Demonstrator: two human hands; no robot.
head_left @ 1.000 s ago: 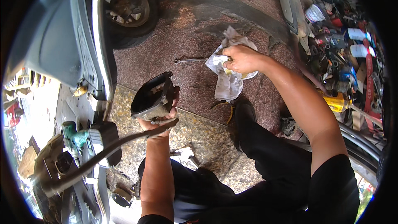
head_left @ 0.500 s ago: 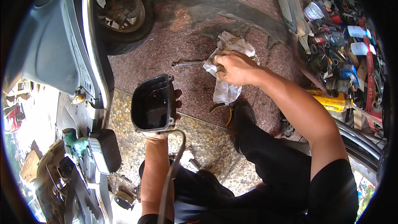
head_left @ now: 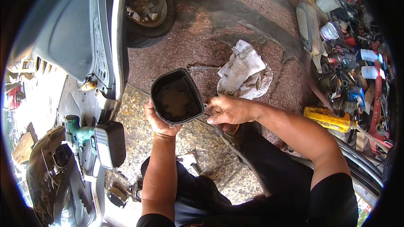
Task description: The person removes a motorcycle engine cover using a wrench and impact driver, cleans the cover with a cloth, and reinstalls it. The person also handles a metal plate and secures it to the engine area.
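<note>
My left hand (head_left: 159,122) grips the near edge of a black, tub-shaped plastic cover (head_left: 176,96), its hollow dirty inside facing up at me. My right hand (head_left: 229,109) touches the cover's right rim with its fingertips. A thin black hose (head_left: 235,151) runs from under the right hand down toward my lap. A crumpled white rag (head_left: 244,70) lies on the reddish floor just beyond the cover, apart from both hands. A slim metal tool (head_left: 201,67) lies beside the rag.
A grey scooter (head_left: 80,33) with its wheel (head_left: 147,8) stands at the left. A green cordless drill (head_left: 78,134) lies low left among loose parts. At the right are a yellow tool (head_left: 327,118) and a heap of bottles and tools (head_left: 357,67).
My right hand has let go of the rag and come over to the cover's rim. The left hand has turned the cover so that its hollow side faces up.
</note>
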